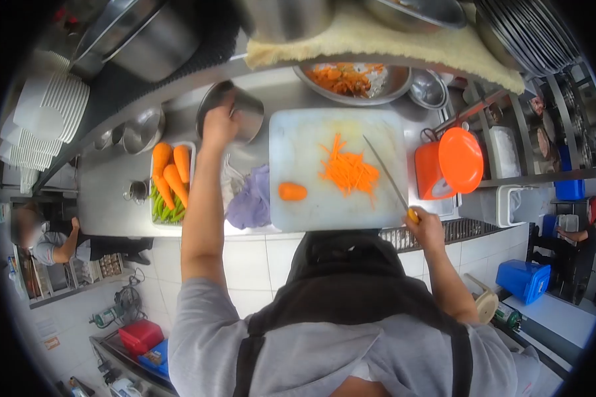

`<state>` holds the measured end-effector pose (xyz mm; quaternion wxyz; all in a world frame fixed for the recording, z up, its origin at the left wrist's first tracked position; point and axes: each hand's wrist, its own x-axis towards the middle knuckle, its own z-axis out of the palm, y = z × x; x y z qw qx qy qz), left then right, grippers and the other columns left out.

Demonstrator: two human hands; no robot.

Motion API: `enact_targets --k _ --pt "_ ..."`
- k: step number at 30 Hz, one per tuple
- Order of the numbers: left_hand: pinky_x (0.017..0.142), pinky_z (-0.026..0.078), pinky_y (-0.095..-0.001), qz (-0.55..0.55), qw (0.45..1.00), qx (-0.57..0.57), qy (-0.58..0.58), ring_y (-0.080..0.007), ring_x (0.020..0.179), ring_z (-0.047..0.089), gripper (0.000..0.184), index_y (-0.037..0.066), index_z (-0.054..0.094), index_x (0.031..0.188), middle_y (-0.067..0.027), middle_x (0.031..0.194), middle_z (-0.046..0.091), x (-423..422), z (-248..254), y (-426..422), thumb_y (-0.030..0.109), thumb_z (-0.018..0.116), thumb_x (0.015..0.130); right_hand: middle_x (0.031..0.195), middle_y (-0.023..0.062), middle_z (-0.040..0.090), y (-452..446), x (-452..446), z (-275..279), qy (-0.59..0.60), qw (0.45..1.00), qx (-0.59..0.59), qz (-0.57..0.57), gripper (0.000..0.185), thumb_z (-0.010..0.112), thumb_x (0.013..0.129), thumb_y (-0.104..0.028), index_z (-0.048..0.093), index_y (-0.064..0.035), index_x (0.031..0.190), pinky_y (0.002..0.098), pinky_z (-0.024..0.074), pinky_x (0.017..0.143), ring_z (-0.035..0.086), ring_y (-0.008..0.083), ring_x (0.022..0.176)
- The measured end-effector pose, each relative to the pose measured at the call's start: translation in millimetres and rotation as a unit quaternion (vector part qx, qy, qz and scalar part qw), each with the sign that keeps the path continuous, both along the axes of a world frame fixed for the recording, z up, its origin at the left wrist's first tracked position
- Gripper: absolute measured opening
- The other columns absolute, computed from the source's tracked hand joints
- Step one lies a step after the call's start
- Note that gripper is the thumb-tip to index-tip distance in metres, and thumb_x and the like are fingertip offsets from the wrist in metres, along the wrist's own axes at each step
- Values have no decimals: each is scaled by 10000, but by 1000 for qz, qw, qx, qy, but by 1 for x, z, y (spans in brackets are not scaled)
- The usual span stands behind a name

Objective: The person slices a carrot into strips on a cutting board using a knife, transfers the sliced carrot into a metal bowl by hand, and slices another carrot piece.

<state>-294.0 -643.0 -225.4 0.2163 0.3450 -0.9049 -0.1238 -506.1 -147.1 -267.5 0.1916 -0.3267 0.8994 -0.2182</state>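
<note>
My right hand (425, 228) is closed round the yellow handle of a knife (389, 173), whose blade lies over the right part of a white cutting board (298, 139). Shredded carrot (348, 173) is heaped on the board, and a carrot piece (292, 192) rests at its lower left. Up and to the left, my left hand (221, 122) grips the rim of a metal pot (248, 112). Below the pot lies a purple cloth (251, 200) against the board's left edge.
Left of my forearm, a tray holds carrots (174, 178) and green pods (167, 210). A bowl of carrot scraps (351, 79) stands behind the board, an orange scale (437, 169) to its right. A person (59, 241) is at far left, another (576, 235) at far right.
</note>
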Motion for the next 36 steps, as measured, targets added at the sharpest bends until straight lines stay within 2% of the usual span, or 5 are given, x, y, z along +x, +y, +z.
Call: enact_targets --k 6,16,18,29,36 --pt "820 525 -498 1 997 -6 -77 -378 854 689 377 80 640 1209 -195 894 710 26 -72 34 51 602 835 869 212 685 -31 4 -15 21 998 -38 43 327 746 819 -292 689 -84 1065 484 519 729 656 406 836" --pt "920 515 -430 30 972 -3 231 -361 1045 646 330 34 655 1120 -175 1136 678 49 -61 112 12 661 791 833 213 680 -31 -10 -10 25 987 -44 154 329 754 807 -285 705 -92 1069 452 520 682 661 395 774" --pt "919 518 -421 17 971 118 208 -363 1047 646 313 32 668 1105 -170 1116 685 48 -60 155 21 663 792 831 220 678 -27 -14 -11 35 991 -62 116 344 757 805 -278 705 -83 1083 443 519 673 668 392 769" --pt "1054 373 -601 -89 990 108 -26 -373 1377 382 479 66 628 1207 -139 1402 482 40 -111 218 51 678 730 891 215 689 -56 -7 -18 78 978 -40 191 351 734 803 -274 706 -84 1097 464 524 706 663 405 815" --pt "1041 395 -580 -79 994 75 -14 -387 1346 420 457 68 635 1196 -123 1356 516 47 -113 208 49 671 741 871 214 687 -38 -14 -17 51 989 -73 122 343 745 807 -288 710 -74 1071 465 525 710 669 393 800"
